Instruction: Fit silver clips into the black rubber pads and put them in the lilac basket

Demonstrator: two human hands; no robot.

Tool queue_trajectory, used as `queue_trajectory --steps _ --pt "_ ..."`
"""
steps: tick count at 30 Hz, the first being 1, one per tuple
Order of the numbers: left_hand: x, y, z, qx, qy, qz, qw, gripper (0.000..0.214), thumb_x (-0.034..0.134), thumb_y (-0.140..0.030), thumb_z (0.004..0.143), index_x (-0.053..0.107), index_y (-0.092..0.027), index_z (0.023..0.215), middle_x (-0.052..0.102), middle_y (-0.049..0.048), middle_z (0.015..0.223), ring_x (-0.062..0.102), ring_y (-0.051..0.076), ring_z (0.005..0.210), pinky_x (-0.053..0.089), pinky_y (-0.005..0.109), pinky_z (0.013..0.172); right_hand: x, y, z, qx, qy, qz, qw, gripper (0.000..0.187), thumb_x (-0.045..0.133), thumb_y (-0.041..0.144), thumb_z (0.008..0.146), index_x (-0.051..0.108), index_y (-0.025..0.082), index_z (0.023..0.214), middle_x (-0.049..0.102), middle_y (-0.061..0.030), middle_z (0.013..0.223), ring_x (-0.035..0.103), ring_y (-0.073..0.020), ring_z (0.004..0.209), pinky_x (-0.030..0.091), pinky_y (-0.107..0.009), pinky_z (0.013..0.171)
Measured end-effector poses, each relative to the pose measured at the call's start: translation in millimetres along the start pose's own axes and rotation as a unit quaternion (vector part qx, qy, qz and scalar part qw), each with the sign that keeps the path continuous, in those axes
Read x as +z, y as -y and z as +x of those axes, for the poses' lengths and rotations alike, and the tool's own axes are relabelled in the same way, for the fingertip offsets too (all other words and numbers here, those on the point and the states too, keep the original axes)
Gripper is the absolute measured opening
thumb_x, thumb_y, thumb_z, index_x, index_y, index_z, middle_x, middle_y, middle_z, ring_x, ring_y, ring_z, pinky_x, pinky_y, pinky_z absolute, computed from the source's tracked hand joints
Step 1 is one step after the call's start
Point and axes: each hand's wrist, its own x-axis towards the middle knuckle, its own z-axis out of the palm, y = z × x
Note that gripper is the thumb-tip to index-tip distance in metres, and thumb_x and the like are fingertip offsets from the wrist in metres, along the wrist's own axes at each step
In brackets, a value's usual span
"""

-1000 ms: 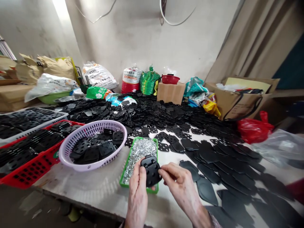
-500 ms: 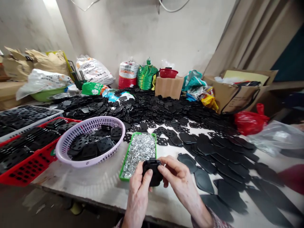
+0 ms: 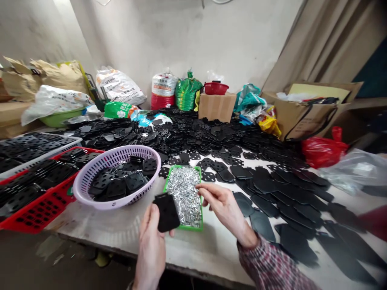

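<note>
My left hand (image 3: 150,245) holds a flat black plastic plate (image 3: 166,212) upright, just left of the green tray (image 3: 201,209). The tray is full of small silver metal pins (image 3: 183,193). My right hand (image 3: 225,211) reaches in from the right, its thumb and fingertips pinched together above the tray's right side. I cannot tell whether a pin lies between them. Black perforated plates (image 3: 193,137) cover the table beyond the tray, and larger solid black pieces (image 3: 294,243) lie to the right.
A lilac plastic basket (image 3: 90,174) of black plates stands left of the tray, beside a red crate (image 3: 39,213) and a white crate (image 3: 39,149). Bags and cartons (image 3: 302,117) line the back. The table's front edge (image 3: 121,250) runs close below my hands.
My right hand has left the black plate and moved over the tray. My left hand has carried the plate down and left. The view has tilted slightly.
</note>
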Motion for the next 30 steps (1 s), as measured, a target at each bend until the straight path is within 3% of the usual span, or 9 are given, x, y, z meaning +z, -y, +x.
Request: queue_trajectory --steps 2,4,6,9,12,15,17,22,30 --pt "-2.9 -8 4 -0.030 0.013 -0.041 0.999 0.039 0.073 -0.046 0.077 0.068 -0.021 0.106 0.067 0.0035 0.097 0.057 0.014 0.067 0.044 0.023 0.048 3 -3 11 -0.055 0.042 -0.204 0.977 0.017 0.058 0.024 0.096 0.074 0.020 0.093 0.069 -0.0057 0.091 0.063 -0.0200 0.077 0.051 -0.030 0.066" --pt "-3.1 -12 3 -0.056 0.039 -0.061 0.996 0.042 0.076 -0.043 0.074 0.067 -0.020 0.108 0.067 0.0035 0.097 0.055 0.012 0.065 0.042 0.021 0.047 16 -6 17 -0.084 0.116 -0.356 0.923 0.013 0.063 0.016 0.092 0.072 0.019 0.084 0.067 -0.0054 0.085 0.060 -0.0217 0.081 0.048 -0.032 0.071" --pt "-2.1 -12 0 -0.076 0.062 -0.058 0.993 0.043 0.076 -0.042 0.075 0.066 -0.018 0.110 0.066 0.0034 0.093 0.053 0.011 0.063 0.041 0.021 0.045 31 -9 19 -0.092 0.165 -0.434 0.881 0.011 0.066 0.014 0.089 0.070 0.018 0.079 0.065 -0.0052 0.083 0.058 -0.0221 0.081 0.045 -0.032 0.072" --pt "-1.1 -8 -4 -0.085 0.079 -0.061 0.991 0.042 0.074 -0.040 0.077 0.066 -0.018 0.112 0.065 0.0020 0.087 0.051 0.011 0.061 0.039 0.020 0.043 45 -14 19 -0.093 0.176 -0.461 0.865 0.016 0.064 0.008 0.086 0.067 0.018 0.075 0.063 -0.0043 0.082 0.056 -0.0207 0.080 0.042 -0.030 0.070" --pt "-0.8 -9 -3 -0.108 0.090 -0.086 0.986 0.036 0.074 -0.040 0.079 0.067 -0.019 0.106 0.063 0.0012 0.083 0.050 0.010 0.059 0.038 0.020 0.043 40 -21 20 -0.093 0.145 -0.377 0.910 0.021 0.058 0.002 0.088 0.067 0.017 0.075 0.064 -0.0036 0.083 0.057 -0.0182 0.077 0.042 -0.027 0.068" --pt "0.4 -10 -1 -0.132 0.110 -0.098 0.980 0.028 0.072 -0.039 0.081 0.067 -0.020 0.100 0.060 -0.0004 0.079 0.047 0.009 0.058 0.037 0.019 0.043 27 -25 21 -0.071 0.084 -0.172 0.979 0.018 0.058 0.008 0.090 0.070 0.018 0.082 0.066 -0.0034 0.091 0.060 -0.0171 0.079 0.046 -0.026 0.070" --pt "1.8 -9 -2 -0.128 0.116 -0.083 0.981 0.031 0.071 -0.040 0.081 0.066 -0.020 0.105 0.061 0.0002 0.081 0.048 0.009 0.059 0.037 0.020 0.043 19 -22 19 -0.020 0.067 -0.019 0.997 0.010 0.062 0.017 0.090 0.071 0.018 0.085 0.067 -0.0022 0.087 0.060 -0.0170 0.076 0.047 -0.025 0.066" --pt "6.5 -2 -8 -0.103 0.126 0.003 0.987 0.040 0.067 -0.043 0.084 0.063 -0.020 0.116 0.065 0.0044 0.095 0.052 0.013 0.067 0.039 0.020 0.045 11 -4 11 0.067 0.077 0.186 0.977 0.013 0.073 0.028 0.080 0.075 0.019 0.088 0.069 -0.0011 0.082 0.061 -0.0161 0.073 0.051 -0.024 0.065" --pt "11.3 5 -10 -0.106 0.132 0.045 0.984 0.044 0.066 -0.045 0.084 0.058 -0.022 0.120 0.065 0.0053 0.106 0.055 0.015 0.072 0.041 0.020 0.046 4 4 3 0.058 0.067 0.178 0.980 0.021 0.070 0.025 0.081 0.078 0.022 0.100 0.073 -0.0025 0.096 0.067 -0.0201 0.092 0.054 -0.026 0.080"
